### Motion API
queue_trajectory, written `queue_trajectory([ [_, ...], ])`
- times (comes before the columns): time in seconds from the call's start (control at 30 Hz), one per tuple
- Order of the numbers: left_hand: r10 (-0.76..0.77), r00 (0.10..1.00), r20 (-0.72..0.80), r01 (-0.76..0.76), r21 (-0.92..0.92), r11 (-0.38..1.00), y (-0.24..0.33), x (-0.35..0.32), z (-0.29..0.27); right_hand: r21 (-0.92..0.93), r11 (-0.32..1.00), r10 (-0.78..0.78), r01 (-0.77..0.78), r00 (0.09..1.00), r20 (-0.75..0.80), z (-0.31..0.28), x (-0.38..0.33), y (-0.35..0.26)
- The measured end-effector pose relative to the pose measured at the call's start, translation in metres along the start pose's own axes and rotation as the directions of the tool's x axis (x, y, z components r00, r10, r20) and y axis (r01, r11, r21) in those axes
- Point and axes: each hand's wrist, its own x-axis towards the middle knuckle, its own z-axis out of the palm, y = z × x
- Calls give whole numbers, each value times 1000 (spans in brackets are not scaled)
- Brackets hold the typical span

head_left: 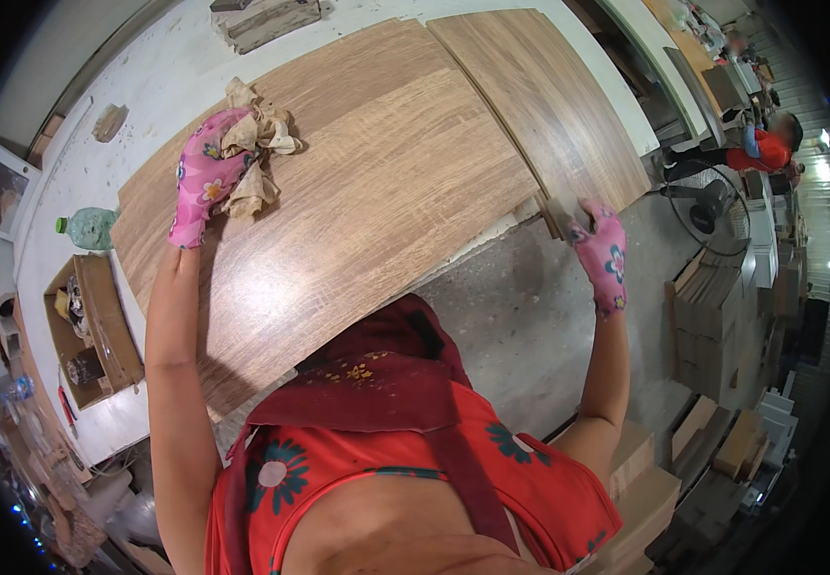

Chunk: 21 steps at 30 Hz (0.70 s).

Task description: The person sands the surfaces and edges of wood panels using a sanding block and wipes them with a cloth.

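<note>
Left hand (206, 177): gloved, pressed a crumpled rag (254, 144) onto the large wood panel (367, 192).
Right hand (603, 257): gloved, closed on the darker panel's (544, 105) corner.

On the white tabletop (568, 38), the gloved left hand (206, 172) presses a crumpled rag (254, 144) on the large wood-grain panel (357, 182), while the gloved right hand (599, 251) grips the near corner of the narrower panel (540, 96).

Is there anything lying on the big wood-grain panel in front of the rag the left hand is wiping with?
Nothing visible does. The left hand presses the crumpled beige rag onto the large wood-grain panel, whose surface ahead is bare. The right hand grips the panel's near corner.
</note>
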Motion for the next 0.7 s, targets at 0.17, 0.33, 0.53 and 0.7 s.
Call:
queue_trajectory([
  [0.17,-15,999,-45,13,-31,999,15,-10,-15,657,750,171,-72,981,-88,25,-18,21],
  [0.33,-94,995,-16,91,-136,987,1,-3,-8,749,663,178,8,970,-168,61,-25,15],
  [0.53,-115,993,-6,111,-236,965,-14,-3,0,342,938,59,51,951,-304,62,-12,-28],
  [0.7,-107,993,-40,96,-211,973,-21,3,7,308,951,90,27,929,-359,69,-31,-43],
])
